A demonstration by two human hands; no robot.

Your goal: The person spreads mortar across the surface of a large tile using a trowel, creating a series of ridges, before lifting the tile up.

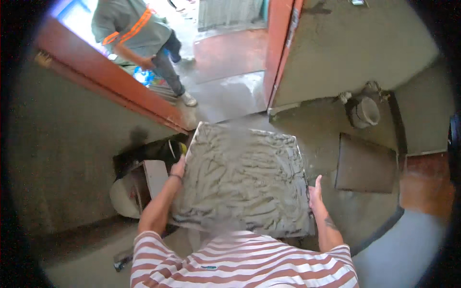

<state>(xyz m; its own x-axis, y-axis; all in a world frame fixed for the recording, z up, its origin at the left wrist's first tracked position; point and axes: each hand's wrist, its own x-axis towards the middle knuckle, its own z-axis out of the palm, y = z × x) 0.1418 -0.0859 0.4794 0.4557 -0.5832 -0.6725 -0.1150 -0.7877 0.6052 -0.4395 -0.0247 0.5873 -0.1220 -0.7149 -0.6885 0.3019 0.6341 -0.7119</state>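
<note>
1. A large square tile (242, 177) is held flat and level in front of the chest, its upper face already fully spread with combed grey mortar
2. Its left edge is gripped by the left hand (178, 168) and its right edge by the right hand (315, 194), both closed on the tile
3. The tile is not yet set down: it is judged to be carried above the grey floor (331, 125), where one bare slab (366, 164) lies to the right
4. A bucket (363, 111) stands far right, and another person (139, 33) stands in the far left doorway
</note>
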